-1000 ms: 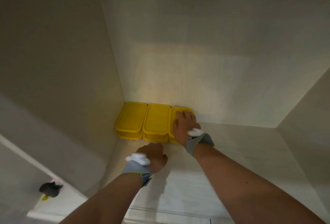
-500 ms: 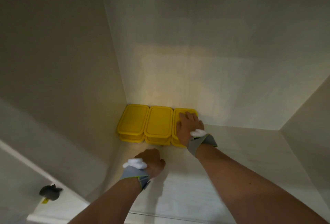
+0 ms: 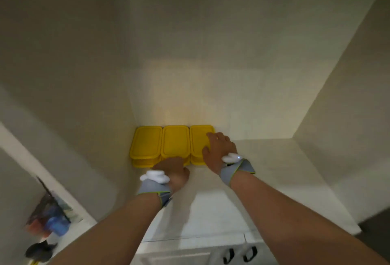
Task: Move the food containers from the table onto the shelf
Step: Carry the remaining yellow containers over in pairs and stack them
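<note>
Three yellow-lidded food containers stand side by side in the back left corner of the white shelf point(image 3: 274, 169): a left container point(image 3: 145, 144), a middle container point(image 3: 175, 141) and a right container point(image 3: 197, 138). A second yellow container shows under the left one. My right hand point(image 3: 219, 150) rests on the lid of the right container, with fingers toward its far right edge and thumb on the lid. My left hand point(image 3: 173, 171) is curled in a fist against the front of the middle container. Its fingers are hidden behind the back of the hand.
The shelf's left wall point(image 3: 73, 95) touches the left container, and the back wall is just behind the row. Bare shelf floor runs right to the right wall point(image 3: 348, 106). Two dark handles point(image 3: 239, 254) sit below the front edge. Blurred coloured items point(image 3: 48, 220) lie lower left.
My left hand moved forward from the bare shelf floor to the front of the middle container. My right hand shifted toward the right edge of the right container's lid. The camera tilted down.
</note>
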